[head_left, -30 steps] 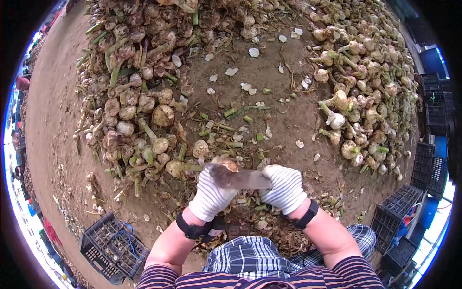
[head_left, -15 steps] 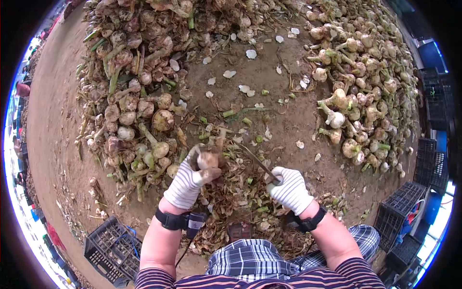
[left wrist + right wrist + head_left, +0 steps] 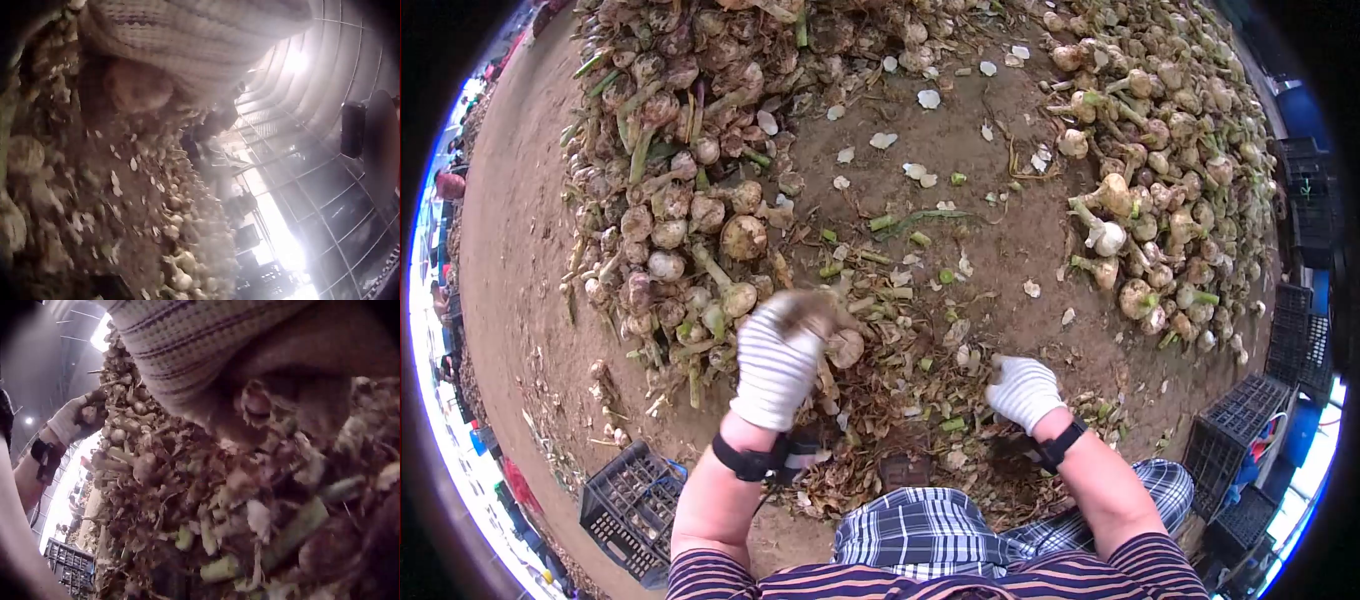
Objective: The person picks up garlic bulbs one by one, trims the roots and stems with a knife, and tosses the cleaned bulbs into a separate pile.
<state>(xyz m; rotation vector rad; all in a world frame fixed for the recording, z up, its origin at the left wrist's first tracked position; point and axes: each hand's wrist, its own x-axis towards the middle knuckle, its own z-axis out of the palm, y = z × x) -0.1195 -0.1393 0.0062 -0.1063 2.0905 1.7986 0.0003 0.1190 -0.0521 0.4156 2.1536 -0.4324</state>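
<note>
My left hand point(image 3: 778, 352), in a striped knit glove, reaches into the near edge of the left garlic pile point(image 3: 680, 200). It grips a dirty garlic bulb point(image 3: 91, 415), blurred in the head view. Another bulb point(image 3: 845, 348) lies just right of that hand. My right hand point(image 3: 1020, 390), also gloved, is curled in a fist low over the heap of cut roots and stalks point(image 3: 900, 400). A dark stub at the top of the fist looks like the knife point(image 3: 998, 363), whose blade is hidden.
A second garlic pile point(image 3: 1170, 170) lies at the right, with bare dirt and scattered peel point(image 3: 960, 200) between the piles. Black plastic crates stand at lower left point(image 3: 630, 510) and along the right point(image 3: 1250, 420). My plaid-covered knees point(image 3: 920, 535) are at the bottom.
The left hand moved forward and left from the middle into the pile's edge with a bulb. The right hand dropped back toward my knees, and the knife blade is no longer in sight.
</note>
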